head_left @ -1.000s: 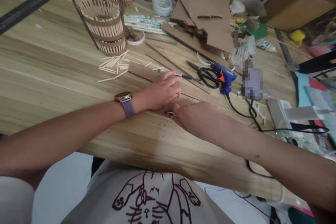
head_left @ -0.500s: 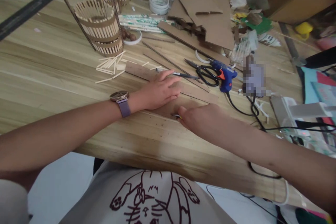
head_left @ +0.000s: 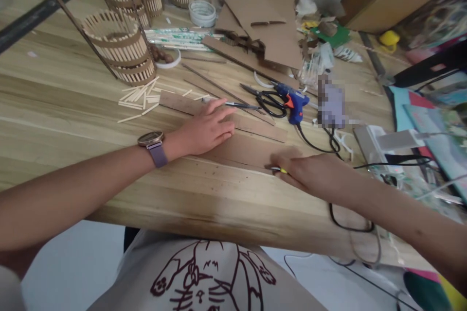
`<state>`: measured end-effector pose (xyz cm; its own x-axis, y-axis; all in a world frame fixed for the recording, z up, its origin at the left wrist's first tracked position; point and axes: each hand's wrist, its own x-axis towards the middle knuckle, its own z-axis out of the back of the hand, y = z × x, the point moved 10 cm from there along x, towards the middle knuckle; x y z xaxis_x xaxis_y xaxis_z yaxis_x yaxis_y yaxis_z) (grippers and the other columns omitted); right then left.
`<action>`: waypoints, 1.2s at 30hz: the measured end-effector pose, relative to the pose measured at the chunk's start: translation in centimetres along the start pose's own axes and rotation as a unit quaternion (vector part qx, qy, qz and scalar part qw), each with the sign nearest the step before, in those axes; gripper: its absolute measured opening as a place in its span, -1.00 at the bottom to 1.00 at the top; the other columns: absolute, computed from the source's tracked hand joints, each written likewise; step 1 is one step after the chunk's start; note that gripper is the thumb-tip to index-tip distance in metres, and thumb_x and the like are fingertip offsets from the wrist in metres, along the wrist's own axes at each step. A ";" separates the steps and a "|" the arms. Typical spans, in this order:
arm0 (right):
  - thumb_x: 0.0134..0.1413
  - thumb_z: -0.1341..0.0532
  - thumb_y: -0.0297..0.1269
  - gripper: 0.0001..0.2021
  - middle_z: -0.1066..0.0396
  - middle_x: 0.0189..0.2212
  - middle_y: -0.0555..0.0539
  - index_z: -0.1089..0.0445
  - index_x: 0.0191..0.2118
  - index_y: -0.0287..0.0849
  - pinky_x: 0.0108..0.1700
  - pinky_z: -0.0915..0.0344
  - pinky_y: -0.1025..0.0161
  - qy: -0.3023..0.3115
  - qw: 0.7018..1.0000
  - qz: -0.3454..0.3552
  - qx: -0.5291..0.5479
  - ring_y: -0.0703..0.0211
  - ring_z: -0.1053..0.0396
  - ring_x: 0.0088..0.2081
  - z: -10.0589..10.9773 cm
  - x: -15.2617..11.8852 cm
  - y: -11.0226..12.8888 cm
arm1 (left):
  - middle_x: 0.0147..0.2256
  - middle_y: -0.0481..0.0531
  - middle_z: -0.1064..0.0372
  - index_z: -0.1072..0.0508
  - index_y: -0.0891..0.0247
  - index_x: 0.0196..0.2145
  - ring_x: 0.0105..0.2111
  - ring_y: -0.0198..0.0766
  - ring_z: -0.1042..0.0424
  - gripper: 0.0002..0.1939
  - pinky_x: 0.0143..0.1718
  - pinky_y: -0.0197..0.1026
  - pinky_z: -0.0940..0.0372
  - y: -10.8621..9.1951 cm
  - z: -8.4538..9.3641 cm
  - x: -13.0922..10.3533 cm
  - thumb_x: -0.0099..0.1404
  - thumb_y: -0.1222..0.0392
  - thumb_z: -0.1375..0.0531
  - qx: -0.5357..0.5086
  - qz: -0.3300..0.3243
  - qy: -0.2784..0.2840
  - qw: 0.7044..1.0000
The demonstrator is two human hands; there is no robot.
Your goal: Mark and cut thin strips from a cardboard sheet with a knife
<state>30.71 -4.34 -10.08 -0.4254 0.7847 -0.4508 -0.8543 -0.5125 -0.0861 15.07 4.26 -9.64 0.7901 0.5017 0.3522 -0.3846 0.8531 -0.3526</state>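
Note:
A brown cardboard strip (head_left: 248, 149) lies on the wooden table, near its front edge. Across its left part my left hand (head_left: 206, 129) lies flat with the fingers apart, wearing a watch on the wrist. My right hand (head_left: 297, 167) is closed around a small yellow cutter (head_left: 280, 169), whose blade rests at the right part of the strip's near edge. A second cardboard strip (head_left: 260, 129) lies just behind, partly under my left fingers. Touching or close to those fingertips is a thin pen-like tool (head_left: 242, 105).
Loose wooden sticks (head_left: 136, 96) and a stick basket (head_left: 118, 51) stand at the left. Behind my hands are black scissors (head_left: 268, 99), a blue glue gun (head_left: 295, 104) with its cable, and cardboard sheets (head_left: 277, 34). A white power strip (head_left: 372, 143) is at the right.
My right hand has slid to the right along the strip's near edge with the cutter, away from my left hand. The whole view has shifted, so the table items appear further left.

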 end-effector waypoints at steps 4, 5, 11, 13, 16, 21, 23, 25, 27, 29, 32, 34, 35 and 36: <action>0.42 0.07 -0.04 -0.55 -0.57 -0.38 -0.10 -0.41 0.14 -0.09 -0.44 -0.20 0.22 0.030 0.997 -0.028 0.062 0.01 -0.51 -0.42 0.1 -1.4 -1.8 | 0.24 0.26 -0.30 -0.54 0.26 -0.16 0.36 0.17 -0.03 -0.72 0.34 0.29 -0.03 -0.4 0.3 -0.3 0.50 0.05 -0.11 0.009 -0.012 -0.003 1.000; 0.41 0.09 -0.01 -0.52 -0.58 -0.38 -0.11 -0.39 0.18 -0.09 -0.41 -0.25 0.20 0.024 0.996 -0.044 0.080 -0.01 -0.52 -0.40 0.2 -1.9 -2.3 | 0.25 0.30 -0.29 -0.53 0.28 -0.13 0.35 0.18 -0.03 -0.67 0.34 0.28 -0.03 -0.9 0.4 -0.4 0.48 -0.04 -0.14 0.011 -0.025 0.000 1.000; 0.40 0.11 0.01 -0.51 -0.58 -0.42 -0.13 -0.44 0.09 -0.10 -0.42 -0.29 0.18 0.012 0.988 -0.104 0.116 -0.05 -0.54 -0.40 -0.9 -4.1 -2.7 | 0.19 0.31 -0.37 -0.46 0.30 0.09 0.16 0.12 -0.29 -0.42 0.19 0.07 -0.22 -4.2 -1.1 -0.8 0.29 -0.16 -0.32 0.034 -0.085 0.124 0.988; 0.40 0.12 0.01 -0.51 -0.57 -0.44 -0.13 -0.42 0.09 -0.12 -0.44 -0.26 0.19 0.007 0.987 -0.114 0.112 -0.05 -0.54 -0.41 -1.0 -4.5 -2.4 | 0.13 0.27 -0.40 -0.42 0.32 0.12 0.11 0.09 -0.32 -0.40 0.15 0.01 -0.24 -4.7 -1.3 -0.4 0.24 -0.09 -0.37 0.046 -0.061 0.157 0.985; 0.39 0.13 0.02 -0.52 -0.57 -0.43 -0.13 -0.39 0.06 -0.12 -0.44 -0.25 0.19 -0.016 0.983 -0.123 0.138 -0.03 -0.53 -0.42 -0.3 -5.0 -1.7 | 0.05 0.25 -0.38 -0.38 0.35 0.15 0.03 0.06 -0.37 -0.34 0.06 -0.05 -0.30 -5.2 -1.0 0.2 0.17 0.02 -0.39 0.041 -0.018 0.186 0.981; 0.30 -0.01 0.09 -0.63 -0.54 -0.44 -0.07 -0.36 -0.19 -0.07 -0.44 -0.26 0.23 -0.067 0.950 -0.130 0.277 0.08 -0.48 -0.46 1.7 -5.4 -0.3 | 0.17 0.26 -0.20 -0.21 0.29 0.29 0.05 0.09 -0.39 -0.09 0.04 0.02 -0.35 -3.5 1.9 0.2 0.09 -0.10 -0.41 -0.063 0.123 0.097 0.986; 0.23 -0.10 0.12 -0.66 -0.48 -0.52 0.00 -0.35 -0.24 -0.06 -0.47 -0.27 0.25 -0.070 0.923 -0.142 0.350 0.14 -0.43 -0.54 2.0 -4.9 0.2 | 0.20 0.29 -0.20 -0.21 0.25 0.28 0.12 0.19 -0.35 -0.03 0.07 0.14 -0.35 -1.6 3.2 -0.7 0.03 -0.19 -0.44 -0.126 0.221 0.033 0.967; 0.18 -0.16 0.11 -0.66 -0.45 -0.55 0.05 -0.36 -0.19 -0.06 -0.50 -0.29 0.25 -0.061 0.885 -0.158 0.434 0.18 -0.39 -0.61 2.0 -3.9 0.7 | 0.17 0.27 -0.29 -0.23 0.21 0.21 0.14 0.22 -0.35 -0.10 0.05 0.20 -0.36 -0.2 3.6 -2.0 0.05 -0.24 -0.42 -0.221 0.304 -0.021 0.926; 0.14 -0.21 0.09 -0.63 -0.48 -0.48 0.05 -0.36 -0.09 -0.07 -0.53 -0.30 0.26 -0.049 0.841 -0.164 0.513 0.22 -0.37 -0.65 1.8 -2.5 1.6 | 0.12 0.23 -0.39 -0.24 0.18 0.13 0.10 0.14 -0.41 -0.31 0.03 0.17 -0.40 0.6 3.2 -3.4 0.20 -0.21 -0.35 -0.313 0.357 -0.069 0.877; 0.10 -0.25 0.03 -0.62 -0.51 -0.38 0.04 -0.34 -0.05 -0.08 -0.56 -0.29 0.28 -0.039 0.812 -0.151 0.563 0.26 -0.38 -0.64 1.9 -0.6 2.7 | 0.10 0.20 -0.43 -0.24 0.17 0.08 0.07 0.05 -0.45 -0.54 0.01 0.12 -0.42 0.8 2.6 -4.5 0.37 -0.12 -0.22 -0.367 0.384 -0.114 0.839; 0.09 -0.26 -0.15 -0.72 -0.44 -0.46 0.11 -0.32 -0.09 -0.08 -0.58 -0.24 0.33 -0.026 0.805 -0.125 0.579 0.30 -0.34 -0.64 2.3 2.1 3.9 | 0.12 0.19 -0.44 -0.21 0.16 0.09 0.06 -0.05 -0.48 -0.69 -0.03 0.03 -0.46 0.4 1.2 -5.6 0.50 -0.01 -0.06 -0.443 0.382 -0.144 0.798; 0.08 -0.24 -0.25 -0.80 -0.31 -0.59 0.19 -0.29 -0.17 -0.08 -0.58 -0.21 0.36 -0.003 0.808 -0.111 0.579 0.30 -0.29 -0.65 2.4 3.5 4.4 | 0.12 0.18 -0.44 -0.20 0.15 0.08 0.06 -0.08 -0.48 -0.72 -0.06 0.00 -0.48 0.2 0.4 -6.5 0.51 0.01 -0.04 -0.469 0.402 -0.146 0.773; 0.06 -0.24 -0.27 -0.82 -0.26 -0.65 0.21 -0.26 -0.21 -0.07 -0.59 -0.19 0.37 0.013 0.808 -0.103 0.581 0.30 -0.27 -0.66 2.3 4.0 4.6 | 0.11 0.16 -0.45 -0.21 0.14 0.08 0.06 -0.08 -0.48 -0.73 -0.07 -0.01 -0.49 0.2 0.1 -7.0 0.51 0.02 -0.04 -0.479 0.415 -0.145 0.760; 0.05 -0.23 -0.28 -0.83 -0.22 -0.68 0.23 -0.24 -0.24 -0.06 -0.59 -0.18 0.37 0.028 0.807 -0.093 0.583 0.29 -0.25 -0.66 2.3 4.5 4.7 | 0.09 0.15 -0.46 -0.22 0.13 0.07 0.05 -0.09 -0.49 -0.74 -0.08 -0.01 -0.50 0.0 0.0 -7.4 0.50 0.03 -0.05 -0.494 0.424 -0.145 0.745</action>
<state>24.12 -2.40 -10.48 -0.2716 0.7765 -0.5686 -0.6164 0.3133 0.7224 9.24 0.58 -12.29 0.2713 0.9324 -0.2387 -0.0340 -0.2386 -0.9705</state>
